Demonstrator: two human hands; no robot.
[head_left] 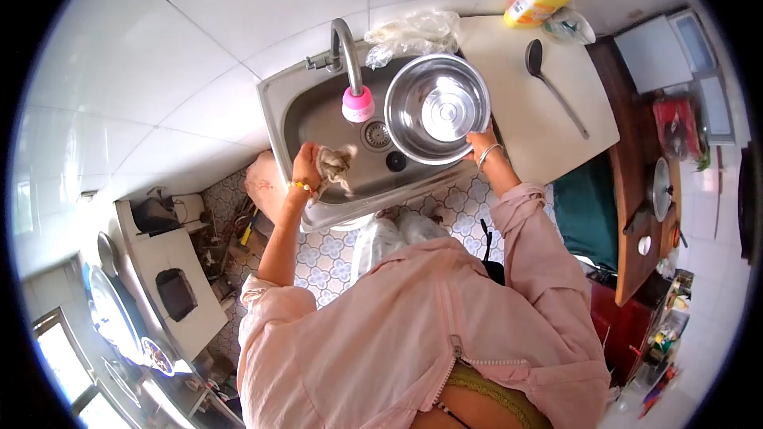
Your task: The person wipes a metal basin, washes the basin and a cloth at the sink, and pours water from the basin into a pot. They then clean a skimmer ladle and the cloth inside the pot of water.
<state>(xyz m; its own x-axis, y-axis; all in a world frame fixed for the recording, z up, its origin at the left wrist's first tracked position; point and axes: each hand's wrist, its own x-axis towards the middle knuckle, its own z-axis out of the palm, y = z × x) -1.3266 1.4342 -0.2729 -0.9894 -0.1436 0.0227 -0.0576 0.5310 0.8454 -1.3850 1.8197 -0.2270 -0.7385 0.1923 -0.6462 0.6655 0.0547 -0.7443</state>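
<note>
The round shiny steel bowl hides part of the grey metal sink; the bottom edge cuts off the pale pink zipped jacket.

Hands hold a cloth and metal bowl over the sink.

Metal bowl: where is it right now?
In the head view, the metal bowl is over the right side of the sink, right of the pink faucet tip, its near-right rim gripped by the right hand.
</note>
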